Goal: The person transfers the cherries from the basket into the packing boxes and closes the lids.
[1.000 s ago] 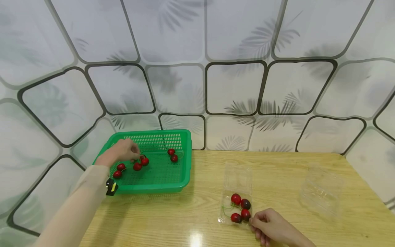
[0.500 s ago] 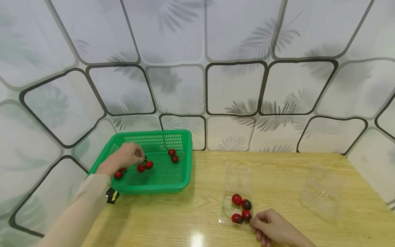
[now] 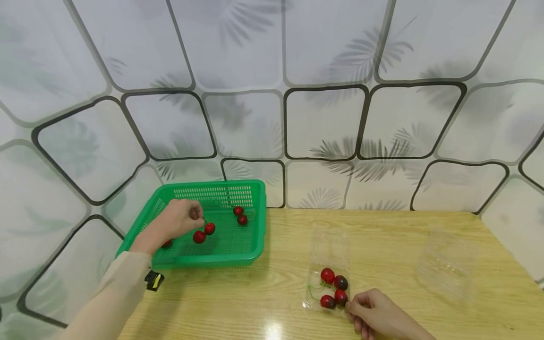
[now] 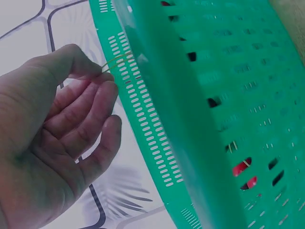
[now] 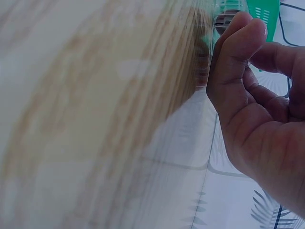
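Observation:
Over the green basket [image 3: 212,259], my left hand [image 3: 180,219] pinches thin green stems [image 4: 114,62] between thumb and forefinger. Two red cherries [image 3: 199,236] hang below it in the head view; the basket wall hides them in the left wrist view. Another cherry pair [image 3: 242,219] lies at the basket's right side, and one more cherry [image 3: 167,243] shows partly behind my wrist. At the front, my right hand [image 3: 376,311] holds the near right corner of a clear plastic clamshell box [image 3: 312,302], its lid folded back. Several dark red cherries [image 3: 327,275] with stems sit inside.
A second clear plastic container [image 3: 444,269] stands on the right of the wooden table [image 3: 382,245]. Patterned wall covering [image 3: 323,123] rises behind the table and along its sides. A black and yellow device [image 3: 154,280] is strapped at my left wrist.
My left hand has shifted slightly right and toward me, drawing the cherry pair away from the other cherries at the basket's left. The right hand and clamshell box stay practically still.

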A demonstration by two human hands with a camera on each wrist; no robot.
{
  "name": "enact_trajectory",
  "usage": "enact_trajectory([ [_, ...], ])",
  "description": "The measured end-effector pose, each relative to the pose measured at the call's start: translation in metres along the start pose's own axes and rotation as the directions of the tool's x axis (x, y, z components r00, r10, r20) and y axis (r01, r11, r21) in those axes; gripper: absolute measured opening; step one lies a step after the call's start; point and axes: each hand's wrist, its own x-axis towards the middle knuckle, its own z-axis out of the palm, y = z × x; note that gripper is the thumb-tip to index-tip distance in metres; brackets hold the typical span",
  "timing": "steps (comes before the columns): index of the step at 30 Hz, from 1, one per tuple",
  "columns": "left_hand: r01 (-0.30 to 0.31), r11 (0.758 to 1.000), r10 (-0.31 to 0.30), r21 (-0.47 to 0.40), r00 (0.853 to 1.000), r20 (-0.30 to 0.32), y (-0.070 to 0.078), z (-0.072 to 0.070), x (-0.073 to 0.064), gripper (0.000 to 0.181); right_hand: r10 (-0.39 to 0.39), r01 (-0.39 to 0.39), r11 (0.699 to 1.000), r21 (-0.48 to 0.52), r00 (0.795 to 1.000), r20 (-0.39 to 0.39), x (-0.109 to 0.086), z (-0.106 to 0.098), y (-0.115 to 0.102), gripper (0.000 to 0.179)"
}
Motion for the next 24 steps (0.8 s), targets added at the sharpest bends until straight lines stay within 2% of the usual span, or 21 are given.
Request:
enact_trajectory([
  [2,0.0,1.0,0.0,-0.004,1.0,-0.017,0.001,0.0,-0.002,0.003,0.001,-0.001,1.0,-0.003,1.0,-0.003,0.0,0.0,0.0,0.029],
  [8,0.0,1.0,0.001,0.013,0.999,-0.037,0.002,0.002,-0.007,0.016,-0.004,0.004,1.0,0.002,1.0,0.0,0.0,0.0,0.001,0.029],
  [18,0.018,0.999,-0.016,0.038,0.999,-0.039,0.008,0.005,-0.015,0.015,-0.009,0.009,1.0,0.025,1.0,0.01,0.0,0.0,0.0,0.03],
  [24,0.001,1.0,0.0,0.01,0.998,-0.067,0.011,0.008,-0.017,0.012,0.0,-0.001,1.0,0.025,1.0,0.011,0.001,-0.001,0.001,0.03],
])
